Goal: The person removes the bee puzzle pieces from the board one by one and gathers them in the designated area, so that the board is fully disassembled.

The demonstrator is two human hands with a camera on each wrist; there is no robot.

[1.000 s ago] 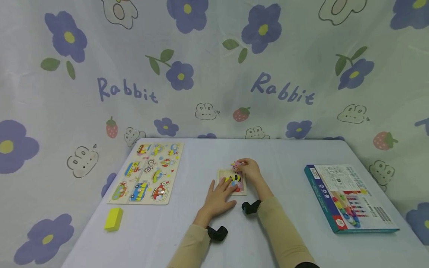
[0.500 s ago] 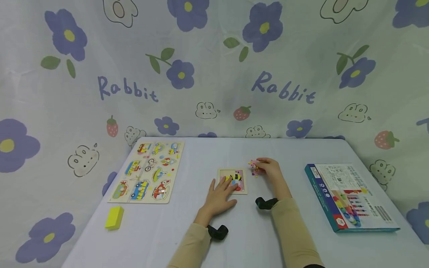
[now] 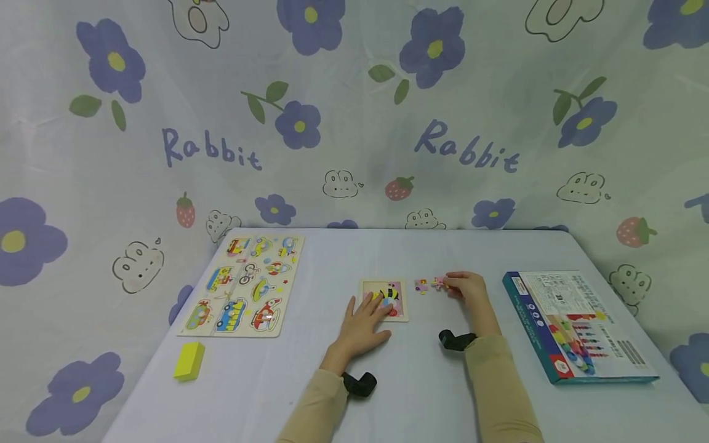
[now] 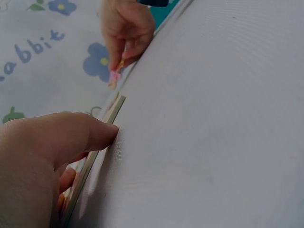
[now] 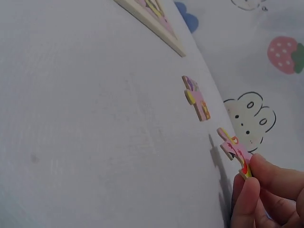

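My left hand (image 3: 362, 329) rests with its fingers spread on a small wooden-framed bee puzzle (image 3: 400, 301) near the middle of the table. In the left wrist view the thumb lies by the edge of the frame (image 4: 111, 111). A pink jigsaw piece (image 5: 236, 148) is pinched between the thumb and fingertips of my right hand (image 3: 471, 295), and in the right wrist view it is raised above its shadow. Between that hand and the puzzle, a second pink jigsaw piece (image 3: 421, 285) lies flat on the table. My left fingers hide part of the puzzle.
At the far left lies a wooden vehicle puzzle board (image 3: 238, 286), with a yellow block (image 3: 189, 361) in front of it. A flat boxed set (image 3: 581, 329) lies on the right. A flower-patterned cloth (image 3: 354, 123) hangs behind the white table (image 3: 266, 394).
My right hand has moved right from the puzzle's top edge with jigsaw pieces. One piece now lies on the table, while the other is still pinched. My left hand has stayed put.
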